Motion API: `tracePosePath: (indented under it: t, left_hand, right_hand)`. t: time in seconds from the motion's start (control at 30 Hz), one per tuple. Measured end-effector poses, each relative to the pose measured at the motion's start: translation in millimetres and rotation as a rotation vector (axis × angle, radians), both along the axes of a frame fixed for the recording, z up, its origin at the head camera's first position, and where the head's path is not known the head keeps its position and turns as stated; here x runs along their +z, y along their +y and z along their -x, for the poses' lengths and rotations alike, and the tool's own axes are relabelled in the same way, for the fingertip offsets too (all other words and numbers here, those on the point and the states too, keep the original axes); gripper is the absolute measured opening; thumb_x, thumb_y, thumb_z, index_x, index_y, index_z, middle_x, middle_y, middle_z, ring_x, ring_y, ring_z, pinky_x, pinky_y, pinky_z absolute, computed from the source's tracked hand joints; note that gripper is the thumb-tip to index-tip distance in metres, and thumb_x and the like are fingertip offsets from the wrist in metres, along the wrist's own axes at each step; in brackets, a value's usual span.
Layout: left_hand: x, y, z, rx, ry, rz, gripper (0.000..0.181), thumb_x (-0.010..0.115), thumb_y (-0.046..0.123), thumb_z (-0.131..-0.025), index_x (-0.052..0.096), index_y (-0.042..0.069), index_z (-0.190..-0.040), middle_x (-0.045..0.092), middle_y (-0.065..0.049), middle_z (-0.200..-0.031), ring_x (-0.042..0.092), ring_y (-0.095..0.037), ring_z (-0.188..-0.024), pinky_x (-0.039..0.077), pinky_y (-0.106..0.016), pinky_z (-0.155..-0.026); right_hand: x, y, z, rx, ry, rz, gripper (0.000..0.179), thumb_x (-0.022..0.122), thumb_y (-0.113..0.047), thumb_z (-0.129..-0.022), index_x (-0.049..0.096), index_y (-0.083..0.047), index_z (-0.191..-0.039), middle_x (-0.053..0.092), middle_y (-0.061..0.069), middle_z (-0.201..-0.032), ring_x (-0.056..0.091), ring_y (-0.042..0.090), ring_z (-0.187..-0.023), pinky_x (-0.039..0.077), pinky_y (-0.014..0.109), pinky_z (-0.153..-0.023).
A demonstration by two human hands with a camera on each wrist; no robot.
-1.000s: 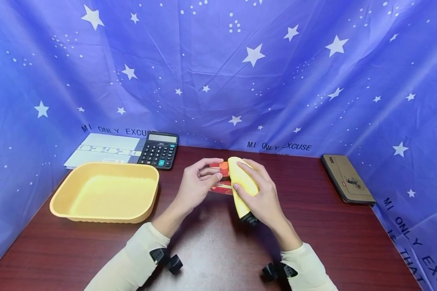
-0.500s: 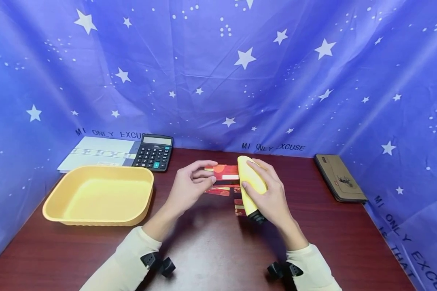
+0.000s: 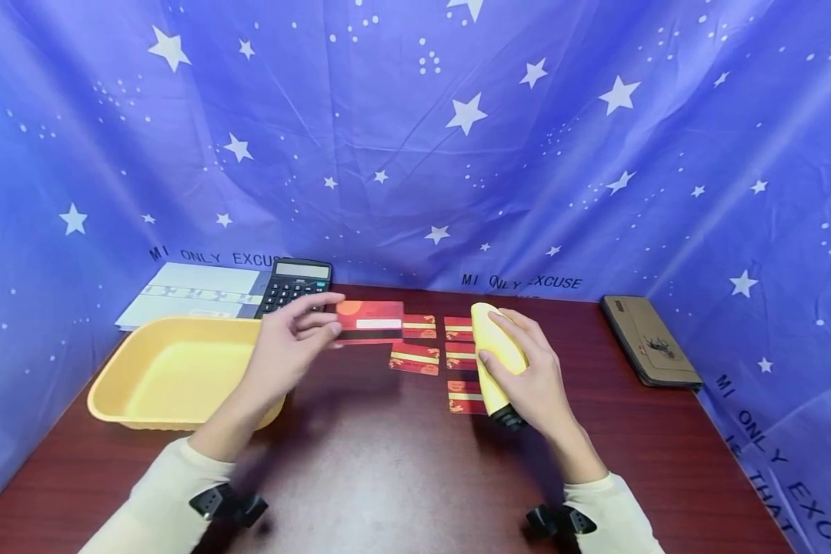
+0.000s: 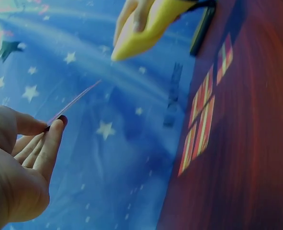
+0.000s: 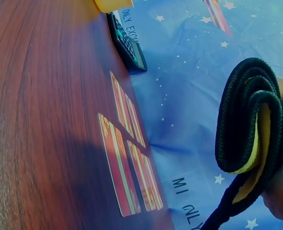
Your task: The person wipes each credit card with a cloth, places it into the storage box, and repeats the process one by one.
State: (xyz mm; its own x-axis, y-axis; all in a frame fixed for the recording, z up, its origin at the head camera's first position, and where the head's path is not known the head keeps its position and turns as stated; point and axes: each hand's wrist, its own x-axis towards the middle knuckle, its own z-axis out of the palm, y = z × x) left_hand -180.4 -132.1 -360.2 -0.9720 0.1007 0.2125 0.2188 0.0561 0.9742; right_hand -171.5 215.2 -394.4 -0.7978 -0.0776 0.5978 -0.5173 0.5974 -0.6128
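My left hand (image 3: 284, 350) pinches a red card (image 3: 379, 309) by its left edge, thumb against fingers. The card, with its white strip and dark stripe facing me, is held above the table; the left wrist view shows it nearly edge-on. To the right, my right hand (image 3: 536, 377) grips a folded yellow cloth (image 3: 492, 346) with black edging, its layers visible in the right wrist view (image 5: 249, 115). Several red cards with a pale stripe lie on the table between and below the hands, such as a lower-left card (image 3: 415, 358); the cloth partly covers the right-hand column from view.
A yellow plastic basin (image 3: 104, 385) stands at the left, partly behind my left arm. Behind it are a white box-like item (image 3: 194, 281) and a black calculator (image 3: 287, 286). A brown wallet (image 3: 647, 342) lies at the right edge. A blue starred curtain (image 3: 388, 154) encloses the table.
The cloth and the card, overlapping before, are now apart. My left hand has carried the card left, and my right hand has moved the cloth right, bringing more table cards into sight.
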Motion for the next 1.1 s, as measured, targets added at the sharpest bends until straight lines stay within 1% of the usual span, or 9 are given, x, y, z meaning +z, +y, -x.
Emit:
tracePosePath:
  t: [0.2, 0.3, 0.4, 0.6, 0.73, 0.83, 0.9, 1.0, 1.1]
  left_hand:
    - [4.4, -46.8, -0.9, 0.065, -0.021, 0.106, 0.043, 0.066, 0.005, -0.099, 0.058, -0.001, -0.141, 0.079, 0.010, -0.099, 0.077, -0.006, -0.093, 0.064, -0.024, -0.085]
    - [5.1, -69.0, -1.2, 0.087, -0.028, 0.146, 0.044, 0.065, 0.007, -0.100, 0.057, -0.001, -0.143, 0.076, 0.019, -0.096, 0.076, -0.002, -0.090, 0.064, -0.021, -0.083]
    - [2.0, -89.5, -0.9, 0.105, -0.044, 0.178, 0.044, 0.063, 0.006, -0.101, 0.056, -0.001, -0.143, 0.076, 0.022, -0.095, 0.075, 0.001, -0.087, 0.064, -0.018, -0.081]
    - [-11.7, -121.1, -1.8, 0.114, -0.069, 0.212, 0.046, 0.063, 0.007, -0.102, 0.053, -0.004, -0.145, 0.076, 0.022, -0.096, 0.075, 0.000, -0.084, 0.064, -0.018, -0.079]
    - [-20.8, -139.9, -2.6, 0.110, -0.074, 0.281, 0.046, 0.061, 0.008, -0.103, 0.052, -0.004, -0.146, 0.074, 0.023, -0.098, 0.073, 0.003, -0.087, 0.064, -0.017, -0.079]
    - [-27.3, -154.0, -2.3, 0.088, -0.080, 0.330, 0.045, 0.059, 0.006, -0.103, 0.050, -0.005, -0.146, 0.072, 0.024, -0.101, 0.071, 0.006, -0.092, 0.064, -0.018, -0.079]
    - [-31.3, -162.4, -1.4, 0.059, -0.095, 0.350, 0.046, 0.060, 0.005, -0.103, 0.049, -0.007, -0.146, 0.072, 0.020, -0.103, 0.071, 0.006, -0.094, 0.065, -0.022, -0.080]
    - [-36.3, -169.5, 0.9, 0.016, -0.156, 0.392, 0.049, 0.062, 0.007, -0.102, 0.048, -0.007, -0.147, 0.075, -0.004, -0.117, 0.071, 0.004, -0.096, 0.065, -0.024, -0.083]
    - [-41.2, -171.2, 4.1, -0.028, -0.217, 0.389, 0.051, 0.062, 0.005, -0.101, 0.047, -0.009, -0.148, 0.072, -0.021, -0.124, 0.072, 0.001, -0.096, 0.065, -0.026, -0.084]
  right_hand:
    - [-1.2, 2.3, 0.1, -0.003, 0.000, -0.023, 0.062, 0.084, -0.007, -0.082, 0.066, -0.021, -0.140, 0.061, 0.007, -0.143, 0.056, 0.019, -0.128, 0.042, 0.006, -0.096]
    - [-1.8, 4.2, 0.3, -0.007, 0.003, -0.026, 0.062, 0.085, -0.006, -0.082, 0.066, -0.020, -0.139, 0.061, 0.007, -0.143, 0.056, 0.018, -0.127, 0.042, 0.005, -0.097]
    - [-2.6, 6.4, 0.2, -0.012, 0.006, -0.032, 0.062, 0.085, -0.006, -0.081, 0.066, -0.019, -0.139, 0.061, 0.008, -0.143, 0.057, 0.017, -0.127, 0.041, 0.004, -0.097]
    - [-4.8, 11.3, 0.1, -0.014, -0.004, -0.034, 0.061, 0.084, -0.005, -0.082, 0.067, -0.019, -0.139, 0.061, 0.008, -0.142, 0.055, 0.014, -0.127, 0.041, 0.004, -0.096]
    - [-6.5, 12.6, 0.6, -0.011, -0.008, -0.038, 0.061, 0.084, -0.005, -0.082, 0.067, -0.019, -0.139, 0.061, 0.008, -0.142, 0.055, 0.012, -0.127, 0.041, 0.003, -0.096]
    - [-7.2, 13.3, 1.3, -0.012, 0.002, -0.038, 0.061, 0.084, -0.004, -0.081, 0.067, -0.019, -0.138, 0.062, 0.009, -0.142, 0.055, 0.013, -0.127, 0.040, 0.003, -0.097]
    - [-7.5, 13.9, 1.8, -0.013, 0.009, -0.038, 0.062, 0.085, -0.004, -0.081, 0.067, -0.018, -0.139, 0.062, 0.009, -0.141, 0.055, 0.013, -0.128, 0.040, 0.003, -0.099]
    - [-8.5, 15.2, 2.2, -0.016, 0.014, -0.043, 0.062, 0.084, -0.004, -0.081, 0.067, -0.018, -0.138, 0.062, 0.010, -0.141, 0.055, 0.012, -0.128, 0.039, 0.003, -0.099]
    - [-9.9, 15.6, 1.6, -0.025, 0.005, -0.048, 0.061, 0.084, -0.005, -0.081, 0.067, -0.019, -0.138, 0.062, 0.009, -0.141, 0.055, 0.012, -0.127, 0.039, 0.003, -0.098]
